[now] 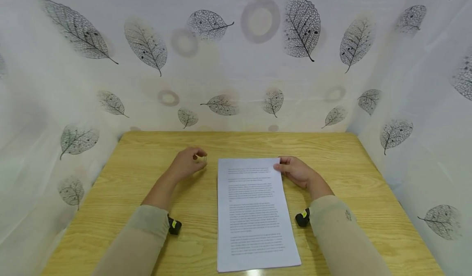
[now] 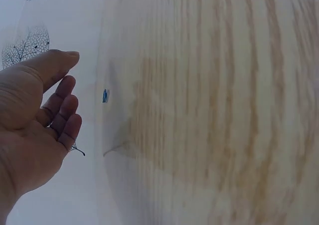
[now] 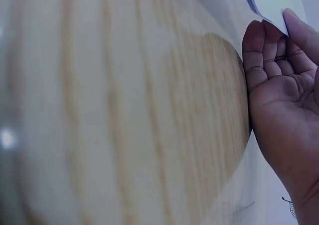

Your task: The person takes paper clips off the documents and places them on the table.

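A stack of printed paper sheets (image 1: 254, 218) lies on the wooden table in front of me. My right hand (image 1: 298, 172) pinches its far right corner, thumb on top and fingers beneath. In the right wrist view, the sheets' white corner (image 3: 274, 8) shows between the thumb and fingers of that hand (image 3: 284, 80). Left of the stack, apart from it, my left hand (image 1: 188, 164) pinches a small, pale, wire-like clip (image 1: 205, 159) between thumb and finger, too small to make out well. The left hand (image 2: 45, 105) also shows in the left wrist view, where the clip cannot be seen there.
The wooden table (image 1: 129, 173) reaches back to a pale curtain (image 1: 236, 71) with leaf prints, which also hangs along both sides. A black wrist camera sits below each sleeve cuff. A small blue mark (image 2: 105, 96), kind unclear, appears near the table's edge.
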`<state>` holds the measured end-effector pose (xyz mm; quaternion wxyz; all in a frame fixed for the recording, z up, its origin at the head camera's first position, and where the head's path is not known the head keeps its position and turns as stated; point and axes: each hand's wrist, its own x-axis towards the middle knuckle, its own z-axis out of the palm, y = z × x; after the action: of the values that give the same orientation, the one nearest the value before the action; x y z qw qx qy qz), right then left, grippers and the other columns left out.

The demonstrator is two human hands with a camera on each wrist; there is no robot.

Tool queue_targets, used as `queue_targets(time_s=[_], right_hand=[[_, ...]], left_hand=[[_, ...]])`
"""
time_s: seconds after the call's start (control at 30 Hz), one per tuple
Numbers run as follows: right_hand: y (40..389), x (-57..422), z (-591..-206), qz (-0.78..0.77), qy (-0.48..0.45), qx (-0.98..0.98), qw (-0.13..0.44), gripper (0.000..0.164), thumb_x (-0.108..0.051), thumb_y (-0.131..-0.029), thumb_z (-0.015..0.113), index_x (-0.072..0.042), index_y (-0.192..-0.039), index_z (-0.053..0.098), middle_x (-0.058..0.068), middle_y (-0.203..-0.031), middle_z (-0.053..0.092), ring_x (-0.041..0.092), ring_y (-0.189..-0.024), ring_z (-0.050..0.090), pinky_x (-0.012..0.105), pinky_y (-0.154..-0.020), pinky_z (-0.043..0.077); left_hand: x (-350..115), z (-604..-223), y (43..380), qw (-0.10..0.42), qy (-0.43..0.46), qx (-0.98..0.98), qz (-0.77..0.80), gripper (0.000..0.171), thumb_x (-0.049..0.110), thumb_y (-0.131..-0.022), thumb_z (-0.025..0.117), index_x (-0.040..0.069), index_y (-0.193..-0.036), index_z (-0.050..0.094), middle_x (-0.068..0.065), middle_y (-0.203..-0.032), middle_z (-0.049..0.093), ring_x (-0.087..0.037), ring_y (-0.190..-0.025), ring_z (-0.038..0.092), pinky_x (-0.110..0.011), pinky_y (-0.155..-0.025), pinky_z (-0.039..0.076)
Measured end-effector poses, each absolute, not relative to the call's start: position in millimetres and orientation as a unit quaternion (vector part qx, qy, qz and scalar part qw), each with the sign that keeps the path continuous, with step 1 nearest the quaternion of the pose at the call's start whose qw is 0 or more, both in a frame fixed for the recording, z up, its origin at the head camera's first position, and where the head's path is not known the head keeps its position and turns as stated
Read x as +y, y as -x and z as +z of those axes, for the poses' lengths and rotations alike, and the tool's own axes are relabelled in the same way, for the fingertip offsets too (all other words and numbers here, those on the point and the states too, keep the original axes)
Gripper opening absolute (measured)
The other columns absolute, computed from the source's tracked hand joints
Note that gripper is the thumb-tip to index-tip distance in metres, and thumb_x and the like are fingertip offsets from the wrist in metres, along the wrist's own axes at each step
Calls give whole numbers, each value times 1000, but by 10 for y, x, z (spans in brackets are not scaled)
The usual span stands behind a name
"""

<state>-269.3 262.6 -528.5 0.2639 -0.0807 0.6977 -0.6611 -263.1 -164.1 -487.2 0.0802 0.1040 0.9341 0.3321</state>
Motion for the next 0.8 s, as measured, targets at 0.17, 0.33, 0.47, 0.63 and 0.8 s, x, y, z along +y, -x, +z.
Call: queue_targets(time_s=[0.17, 0.33, 0.47, 0.63, 0.8], right_hand=[[2695, 2631, -5291, -663, 84, 695, 266, 17, -13, -110, 64, -3, -122, 69, -5, -115, 79, 10, -108, 71, 23, -93, 58], [2685, 2626, -5278, -662, 85, 696, 265, 20, -13, -110, 63, -1, -125, 69, -5, -116, 79, 10, -108, 72, 23, -93, 58], [2678, 2620, -5268, -661, 82, 698, 263, 20, -12, -110, 63, 0, -126, 68, -5, -115, 79, 10, -108, 72, 23, -92, 58], [2673, 2619, -5264, -661, 84, 697, 264, 22, -12, -110, 62, 1, -127, 68, -5, -116, 79, 10, -108, 72, 23, -91, 58], [2664, 2611, -5243, -660, 82, 698, 263, 23, -12, -111, 62, 2, -128, 67, -5, -115, 79, 10, -106, 72, 23, -90, 59]], left_hand=[[-1661, -4922, 2656, 100, -106, 937, 317, 32, 20, -102, 75, 8, -132, 72, -20, -140, 66, -38, -127, 64, -54, -110, 55], [-1680, -4972, 2669, 102, -114, 942, 300, 31, 20, -102, 75, 8, -130, 73, -19, -134, 67, -34, -120, 63, -53, -108, 54], [-1697, -5000, 2677, 99, -120, 943, 293, 31, 20, -101, 75, 7, -130, 73, -18, -131, 68, -34, -119, 63, -53, -109, 53], [-1714, -5020, 2689, 94, -121, 945, 289, 29, 19, -100, 77, 7, -126, 74, -17, -127, 70, -33, -116, 64, -53, -107, 53], [-1722, -5030, 2695, 90, -119, 946, 288, 29, 19, -100, 78, 6, -126, 75, -17, -125, 70, -33, -115, 64, -53, -107, 52]])
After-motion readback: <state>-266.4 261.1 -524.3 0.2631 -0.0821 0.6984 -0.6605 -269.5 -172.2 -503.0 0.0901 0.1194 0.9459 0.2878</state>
